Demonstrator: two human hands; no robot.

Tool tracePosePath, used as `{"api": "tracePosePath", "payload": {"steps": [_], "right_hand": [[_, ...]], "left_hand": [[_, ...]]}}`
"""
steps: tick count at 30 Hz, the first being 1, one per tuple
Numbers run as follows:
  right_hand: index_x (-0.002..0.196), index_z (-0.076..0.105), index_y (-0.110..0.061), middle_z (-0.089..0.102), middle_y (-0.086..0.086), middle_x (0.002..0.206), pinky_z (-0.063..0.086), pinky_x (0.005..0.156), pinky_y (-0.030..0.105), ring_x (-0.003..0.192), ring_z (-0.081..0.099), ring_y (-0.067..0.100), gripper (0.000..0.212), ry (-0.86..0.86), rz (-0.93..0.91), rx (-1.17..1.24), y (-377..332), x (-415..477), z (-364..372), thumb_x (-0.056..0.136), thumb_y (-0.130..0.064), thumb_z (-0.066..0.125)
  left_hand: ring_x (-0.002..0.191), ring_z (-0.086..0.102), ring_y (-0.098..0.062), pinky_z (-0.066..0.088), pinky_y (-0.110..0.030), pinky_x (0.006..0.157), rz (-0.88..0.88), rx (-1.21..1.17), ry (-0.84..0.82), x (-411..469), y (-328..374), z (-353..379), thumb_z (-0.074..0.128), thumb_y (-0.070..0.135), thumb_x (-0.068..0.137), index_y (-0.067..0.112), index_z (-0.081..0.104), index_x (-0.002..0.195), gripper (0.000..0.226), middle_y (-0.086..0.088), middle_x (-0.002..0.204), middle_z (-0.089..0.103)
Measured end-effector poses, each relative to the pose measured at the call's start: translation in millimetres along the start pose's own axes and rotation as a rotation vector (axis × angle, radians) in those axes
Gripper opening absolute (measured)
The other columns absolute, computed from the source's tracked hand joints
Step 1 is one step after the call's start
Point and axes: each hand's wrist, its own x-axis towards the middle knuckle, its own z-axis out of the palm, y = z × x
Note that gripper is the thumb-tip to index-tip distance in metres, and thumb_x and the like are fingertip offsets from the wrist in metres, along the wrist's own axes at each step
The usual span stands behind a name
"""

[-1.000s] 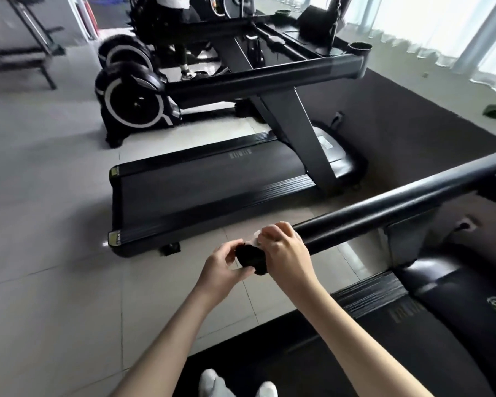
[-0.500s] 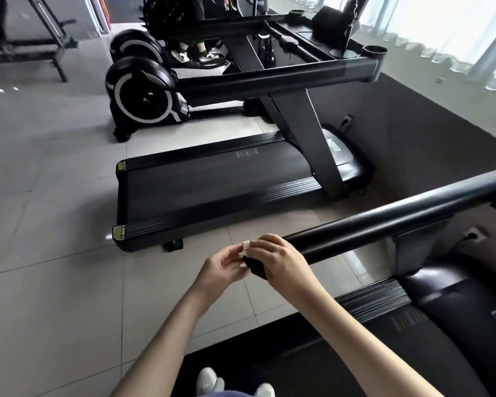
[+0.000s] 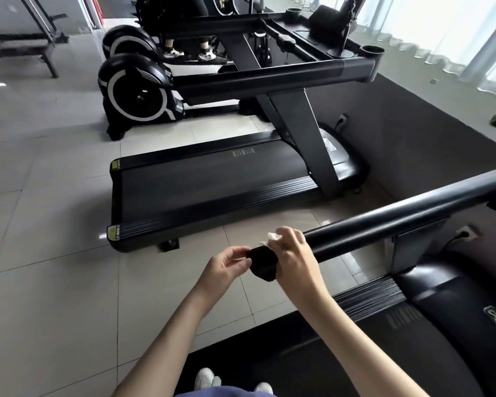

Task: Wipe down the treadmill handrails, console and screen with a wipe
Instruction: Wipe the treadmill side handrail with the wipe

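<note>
A black treadmill handrail (image 3: 398,222) runs from the right edge down to its end cap (image 3: 262,262) at centre. My right hand (image 3: 294,255) curls over the rail just behind the cap, and a small white wipe (image 3: 271,238) peeks out from under its fingers. My left hand (image 3: 226,266) sits at the cap's left face, thumb and fingers loosely curled and touching the cap. The console and screen of this treadmill are out of view.
A second treadmill (image 3: 212,181) stands on the tiled floor ahead, with its own rails and console (image 3: 312,50). Exercise bikes (image 3: 135,93) stand behind it, where a person's feet (image 3: 188,54) show. Curtains (image 3: 455,32) hang at the right. My shoes (image 3: 209,379) rest on the belt.
My right hand has slid a little up the rail from the cap, baring more of the cap and of the wipe. My left hand has eased slightly away from the wipe.
</note>
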Motion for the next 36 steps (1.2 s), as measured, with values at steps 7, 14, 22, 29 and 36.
{"api": "tracePosePath", "payload": {"steps": [7, 14, 22, 29, 36], "right_hand": [[0.101, 0.068, -0.013, 0.066, 0.005, 0.093, 0.054, 0.054, 0.029, 0.082, 0.055, 0.023, 0.027, 0.104, 0.004, 0.054, -6, -17, -3, 0.079, -0.01, 0.053], [0.105, 0.073, -0.012, 0.065, 0.002, 0.103, 0.055, 0.05, 0.027, 0.092, 0.05, 0.018, 0.035, 0.023, -0.044, 0.059, -14, -22, 2, 0.074, -0.004, 0.06], [0.083, 0.077, -0.009, 0.07, 0.003, 0.084, 0.056, 0.063, 0.029, 0.077, 0.061, 0.027, 0.037, -0.021, -0.097, 0.065, -19, 2, -2, 0.077, -0.018, 0.041], [0.074, 0.077, -0.012, 0.072, 0.0, 0.078, 0.052, 0.065, 0.03, 0.075, 0.061, 0.026, 0.025, -0.03, -0.037, 0.091, -15, 12, -1, 0.077, -0.013, 0.052], [0.077, 0.077, -0.012, 0.073, 0.002, 0.079, 0.054, 0.063, 0.03, 0.073, 0.062, 0.027, 0.034, 0.038, -0.056, 0.077, -7, 13, -6, 0.078, -0.017, 0.044]], "left_hand": [[0.099, 0.063, 0.001, 0.046, -0.01, 0.078, 0.009, 0.035, -0.015, 1, 2, -1, 0.062, 0.013, 0.092, 0.019, 0.062, 0.116, 0.025, 0.0, 0.109, 0.068], [0.094, 0.065, 0.002, 0.047, -0.01, 0.077, 0.024, 0.039, -0.033, 0, 6, -1, 0.062, 0.009, 0.092, 0.019, 0.064, 0.111, 0.021, 0.002, 0.104, 0.07], [0.102, 0.066, -0.009, 0.051, -0.017, 0.08, 0.038, 0.063, -0.043, 0, 4, 2, 0.069, 0.01, 0.087, 0.02, 0.059, 0.116, 0.032, 0.0, 0.108, 0.07], [0.106, 0.063, -0.009, 0.052, -0.028, 0.093, 0.068, 0.128, -0.014, 4, 3, 1, 0.074, 0.009, 0.082, 0.021, 0.053, 0.12, 0.045, 0.005, 0.111, 0.065], [0.107, 0.062, -0.006, 0.048, -0.039, 0.101, 0.066, 0.165, -0.023, 6, 2, -2, 0.077, 0.009, 0.079, 0.026, 0.054, 0.117, 0.048, 0.01, 0.112, 0.064]]}}
